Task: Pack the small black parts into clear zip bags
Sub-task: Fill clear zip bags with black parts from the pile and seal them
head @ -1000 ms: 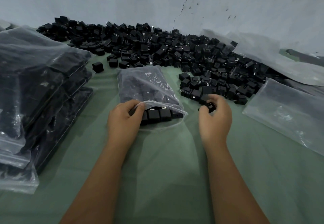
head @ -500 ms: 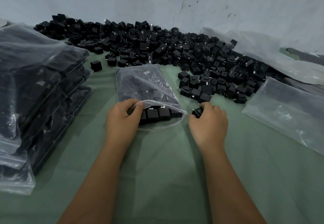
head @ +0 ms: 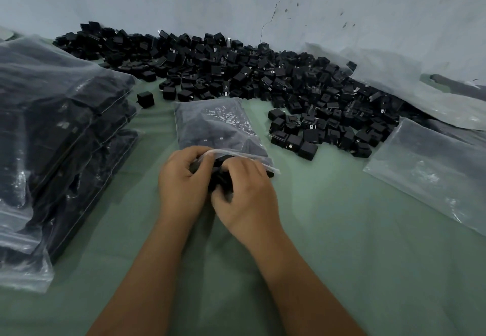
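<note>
A clear zip bag (head: pixel 218 128), mostly filled with small black parts, lies in the middle of the green cloth with its mouth toward me. My left hand (head: pixel 181 185) pinches the upper lip of the mouth and holds it up. My right hand (head: pixel 244 196) is at the mouth beside the left one, its fingers curled around a black part (head: pixel 221 180) that is half hidden. A long heap of loose black parts (head: pixel 263 78) runs along the wall behind the bag.
A tall stack of filled zip bags (head: pixel 52 136) stands at the left. Empty clear bags (head: pixel 434 167) lie at the right, with more plastic (head: pixel 394 83) against the wall. A single loose part (head: pixel 145 99) sits left of the open bag.
My right hand has moved left from the heap's near edge to the bag's mouth, carrying a black part. My left hand has stayed on the bag's lip.
</note>
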`<action>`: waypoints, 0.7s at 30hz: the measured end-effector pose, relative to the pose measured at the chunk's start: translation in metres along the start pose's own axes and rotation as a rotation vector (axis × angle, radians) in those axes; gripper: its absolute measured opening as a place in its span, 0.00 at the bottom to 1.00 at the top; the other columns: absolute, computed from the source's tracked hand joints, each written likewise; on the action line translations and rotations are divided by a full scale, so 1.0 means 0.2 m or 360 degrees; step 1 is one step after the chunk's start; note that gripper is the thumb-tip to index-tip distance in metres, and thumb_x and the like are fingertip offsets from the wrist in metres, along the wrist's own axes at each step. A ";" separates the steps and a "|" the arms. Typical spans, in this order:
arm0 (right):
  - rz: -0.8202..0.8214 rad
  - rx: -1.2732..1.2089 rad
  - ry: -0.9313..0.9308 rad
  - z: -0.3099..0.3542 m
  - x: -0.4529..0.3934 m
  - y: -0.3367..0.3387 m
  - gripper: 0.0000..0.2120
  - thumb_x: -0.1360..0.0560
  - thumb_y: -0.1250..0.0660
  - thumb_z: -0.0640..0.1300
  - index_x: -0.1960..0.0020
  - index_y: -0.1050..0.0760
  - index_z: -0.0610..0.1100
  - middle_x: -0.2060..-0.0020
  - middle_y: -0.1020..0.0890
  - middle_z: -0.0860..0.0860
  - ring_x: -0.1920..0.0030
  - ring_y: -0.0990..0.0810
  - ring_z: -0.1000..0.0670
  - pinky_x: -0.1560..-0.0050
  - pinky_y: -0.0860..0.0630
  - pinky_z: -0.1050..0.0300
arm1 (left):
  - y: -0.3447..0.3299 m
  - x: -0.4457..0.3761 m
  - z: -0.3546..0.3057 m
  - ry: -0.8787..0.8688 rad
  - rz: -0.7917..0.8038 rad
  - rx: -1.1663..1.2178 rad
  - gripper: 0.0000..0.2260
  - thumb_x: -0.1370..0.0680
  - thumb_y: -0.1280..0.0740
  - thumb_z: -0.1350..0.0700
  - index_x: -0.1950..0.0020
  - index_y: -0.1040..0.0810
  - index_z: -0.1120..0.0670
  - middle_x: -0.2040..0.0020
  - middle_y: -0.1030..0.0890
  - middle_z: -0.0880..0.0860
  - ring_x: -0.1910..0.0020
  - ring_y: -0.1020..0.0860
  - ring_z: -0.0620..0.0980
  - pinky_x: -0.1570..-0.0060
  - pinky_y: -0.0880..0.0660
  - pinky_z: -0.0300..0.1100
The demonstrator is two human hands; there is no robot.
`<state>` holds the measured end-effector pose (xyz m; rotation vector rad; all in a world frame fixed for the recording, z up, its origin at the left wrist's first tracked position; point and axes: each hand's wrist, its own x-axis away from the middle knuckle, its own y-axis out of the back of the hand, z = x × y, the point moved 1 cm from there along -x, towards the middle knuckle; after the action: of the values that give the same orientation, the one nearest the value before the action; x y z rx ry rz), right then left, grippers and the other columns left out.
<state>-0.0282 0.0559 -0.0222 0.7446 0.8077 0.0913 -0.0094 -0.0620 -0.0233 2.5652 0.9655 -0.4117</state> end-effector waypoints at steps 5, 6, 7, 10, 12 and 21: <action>-0.0023 0.0105 -0.0130 -0.05 -0.02 -0.02 0.14 0.32 0.26 0.37 0.47 0.22 0.40 0.51 0.19 0.44 0.50 0.21 0.43 0.52 0.24 0.53 | -0.01 0.00 -0.01 -0.0181 -0.0054 -0.0063 0.07 0.24 0.33 0.56 0.53 0.16 0.50 0.58 0.19 0.39 0.53 0.21 0.45 0.49 0.24 0.49; -0.0001 0.0102 -0.0136 -0.05 -0.03 -0.02 0.14 0.32 0.26 0.37 0.47 0.22 0.40 0.51 0.18 0.44 0.49 0.20 0.43 0.52 0.24 0.53 | -0.01 0.00 -0.01 -0.0191 -0.0060 -0.0057 0.07 0.25 0.33 0.56 0.52 0.15 0.50 0.58 0.19 0.38 0.54 0.21 0.45 0.49 0.24 0.49; 0.0018 0.0096 -0.0134 -0.05 -0.03 -0.02 0.13 0.31 0.27 0.38 0.46 0.22 0.40 0.51 0.18 0.45 0.49 0.20 0.43 0.51 0.24 0.53 | -0.01 0.00 -0.01 -0.0196 -0.0068 -0.0051 0.07 0.25 0.33 0.56 0.52 0.15 0.49 0.58 0.19 0.38 0.54 0.21 0.44 0.49 0.24 0.48; 0.0027 0.0068 -0.0108 -0.03 -0.01 -0.01 0.13 0.28 0.31 0.43 0.44 0.21 0.44 0.49 0.18 0.47 0.48 0.21 0.45 0.47 0.26 0.54 | -0.01 0.00 0.00 -0.0217 -0.0087 -0.0068 0.07 0.25 0.33 0.55 0.52 0.15 0.49 0.58 0.19 0.37 0.54 0.22 0.42 0.49 0.24 0.45; 0.0048 0.0006 -0.0126 -0.01 0.00 0.01 0.15 0.27 0.34 0.48 0.42 0.20 0.49 0.48 0.18 0.50 0.46 0.22 0.48 0.44 0.27 0.56 | 0.00 -0.01 0.00 -0.0232 -0.0085 -0.0088 0.07 0.25 0.34 0.54 0.53 0.15 0.49 0.59 0.19 0.35 0.54 0.22 0.39 0.49 0.25 0.41; 0.0246 0.0043 -0.0129 -0.05 -0.01 0.02 0.12 0.26 0.36 0.52 0.46 0.18 0.55 0.48 0.21 0.53 0.43 0.26 0.50 0.38 0.35 0.56 | 0.00 -0.01 0.02 -0.0265 -0.0126 -0.0092 0.07 0.25 0.34 0.53 0.53 0.16 0.46 0.54 0.20 0.32 0.54 0.22 0.38 0.51 0.24 0.43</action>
<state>-0.0351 0.0632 -0.0234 0.8309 0.6744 0.1880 -0.0122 -0.0642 -0.0257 2.4032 1.0048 -0.5999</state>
